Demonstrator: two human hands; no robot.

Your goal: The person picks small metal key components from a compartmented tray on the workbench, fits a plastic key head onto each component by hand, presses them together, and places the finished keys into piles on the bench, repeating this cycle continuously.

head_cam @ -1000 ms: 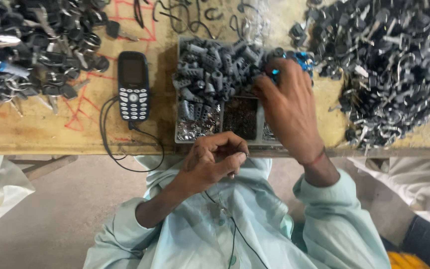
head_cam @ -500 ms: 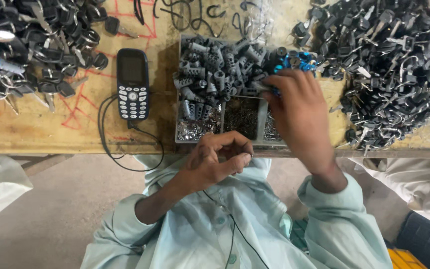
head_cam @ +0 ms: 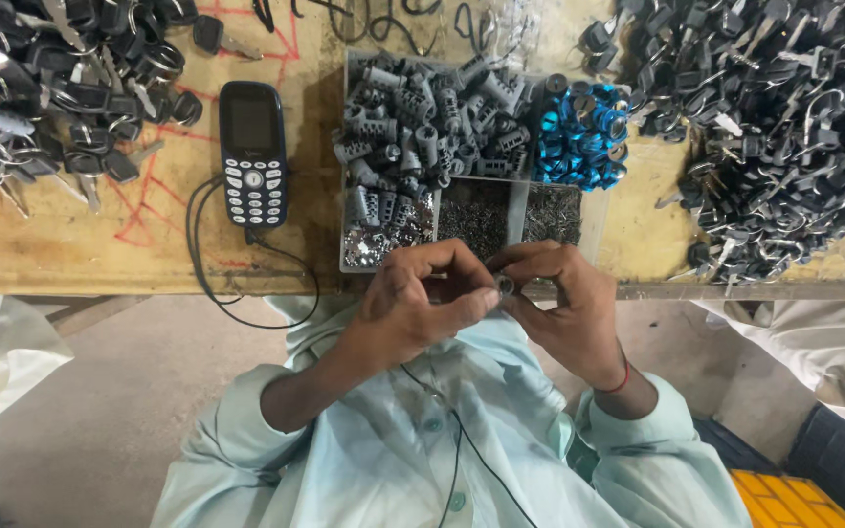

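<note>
Head view, looking down over the seated person.

Item 1. Small dark cylindrical part (head_cam: 504,285), pinched between both hands just off the near edge of the bench (head_cam: 70,259), above the lap. Risk, as a judgement: it sits over open floor, not over the bench; if the fingertips slip while pressing, the part would likely fall past the pale green shirt (head_cam: 413,460) and be hard to find. Anything tiny seated inside it could go too, though that is too small to make out.

Item 2. Left hand (head_cam: 413,303). Grip nearly closed: thumb and forefinger curl round the part from the left, the other fingers folded under.

Item 3. Right hand (head_cam: 564,308). Grip also nearly closed: fingertips meet the same part from the right, touching the left thumb. A red thread circles the wrist.

Item 4. Divided tray (head_cam: 594,230), just beyond the hands. Holds grey ribbed cylinders (head_cam: 422,137), blue rings (head_cam: 579,137) and fine metal bits in the near compartments. Risk: the heap of cylinders stands above the tray wall, so a careless reach might spill some.

Item 5. Dark keypad phone (head_cam: 252,152), left of the tray, its black cable (head_cam: 209,284) looping off the bench edge near the left forearm; a snag could drag the phone.

Item 6. Heaps of black-headed keys: left heap (head_cam: 61,88), right heap (head_cam: 784,127), well apart from the hands.
</note>
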